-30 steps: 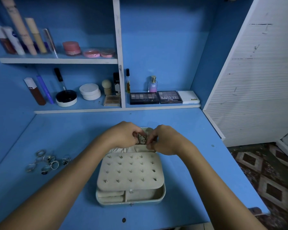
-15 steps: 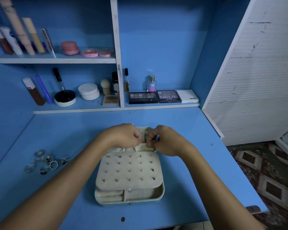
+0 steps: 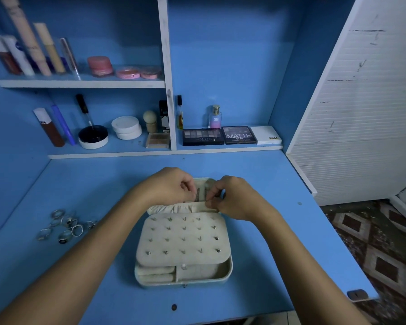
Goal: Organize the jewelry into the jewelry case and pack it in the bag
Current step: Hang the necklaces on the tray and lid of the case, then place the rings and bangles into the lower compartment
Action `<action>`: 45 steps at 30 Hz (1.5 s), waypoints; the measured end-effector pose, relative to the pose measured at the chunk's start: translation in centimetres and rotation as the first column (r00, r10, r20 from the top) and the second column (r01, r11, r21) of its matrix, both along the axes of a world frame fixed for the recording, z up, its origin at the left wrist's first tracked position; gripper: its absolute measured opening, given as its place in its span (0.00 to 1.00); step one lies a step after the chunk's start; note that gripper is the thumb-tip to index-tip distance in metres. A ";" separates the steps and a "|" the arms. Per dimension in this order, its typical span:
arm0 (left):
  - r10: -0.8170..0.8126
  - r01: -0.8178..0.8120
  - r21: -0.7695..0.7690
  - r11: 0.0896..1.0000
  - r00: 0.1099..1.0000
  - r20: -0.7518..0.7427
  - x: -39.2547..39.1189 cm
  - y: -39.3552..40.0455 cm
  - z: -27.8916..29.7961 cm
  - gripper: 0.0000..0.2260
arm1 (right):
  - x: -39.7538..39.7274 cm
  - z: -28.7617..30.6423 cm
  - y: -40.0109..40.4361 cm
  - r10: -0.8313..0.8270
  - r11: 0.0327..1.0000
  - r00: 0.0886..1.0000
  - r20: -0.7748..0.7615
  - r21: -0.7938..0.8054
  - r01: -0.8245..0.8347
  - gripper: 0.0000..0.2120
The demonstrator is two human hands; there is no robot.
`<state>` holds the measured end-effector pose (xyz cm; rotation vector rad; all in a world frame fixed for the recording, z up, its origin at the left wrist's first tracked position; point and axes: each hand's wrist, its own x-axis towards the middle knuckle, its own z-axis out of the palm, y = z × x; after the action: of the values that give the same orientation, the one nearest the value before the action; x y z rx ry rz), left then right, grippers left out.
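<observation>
Blue desk (image 3: 256,184) with shelf unit behind, cosmetics along both shelves (image 3: 103,83); no bag visible from our viewpoint. Centre of the desk: the cream jewelry case (image 3: 183,277) lying open, its stud panel (image 3: 183,240) folded toward us with earring posts set in rows, the lid (image 3: 201,181) lying back on the far side with a gathered elastic pocket (image 3: 174,209) along its near edge. Both our hands work at that lid. Left hand (image 3: 169,186) has fingers curled, pinching a small dark metallic piece (image 3: 198,195) (type too small to tell, possibly a chain or clasp). Right hand (image 3: 234,198) also curled, fingertips pinching at the pocket's upper edge just beside the same piece. We judge the step to be fitting this item into the lid. To do it well: we hold the pocket edge open with the right while the left feeds the piece in low and flat, so nothing snags on the elastic, and check it sits below the rim before letting go. Loose rings (image 3: 65,225) lie in a cluster well apart to the left, not yet packed.
</observation>
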<state>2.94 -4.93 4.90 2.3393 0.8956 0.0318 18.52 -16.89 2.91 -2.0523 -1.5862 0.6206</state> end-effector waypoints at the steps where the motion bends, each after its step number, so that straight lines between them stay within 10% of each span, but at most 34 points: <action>1: 0.013 -0.013 0.002 1.000 0.999 0.043 -0.5 0.1 0.0 0.04 | 0.1 -0.3 -0.2 -0.002 1.000 1.000 -0.019 0.029 0.003 0.04; 14: 0.196 -0.263 0.041 0.964 0.804 0.561 -11.2 -2.6 -5.5 0.08 | -0.4 -4.3 -5.3 -0.007 0.894 0.903 -0.431 0.401 0.199 0.12; 45: 0.262 -0.039 -0.336 0.941 0.712 0.651 -12.9 -3.4 -6.4 0.10 | -0.1 -5.2 -6.0 0.158 0.877 0.812 -0.563 0.458 0.147 0.10</action>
<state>-9.94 -8.30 -1.50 1.7329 0.6383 0.7449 18.41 -22.86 -2.29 -1.3046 -1.2101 0.6891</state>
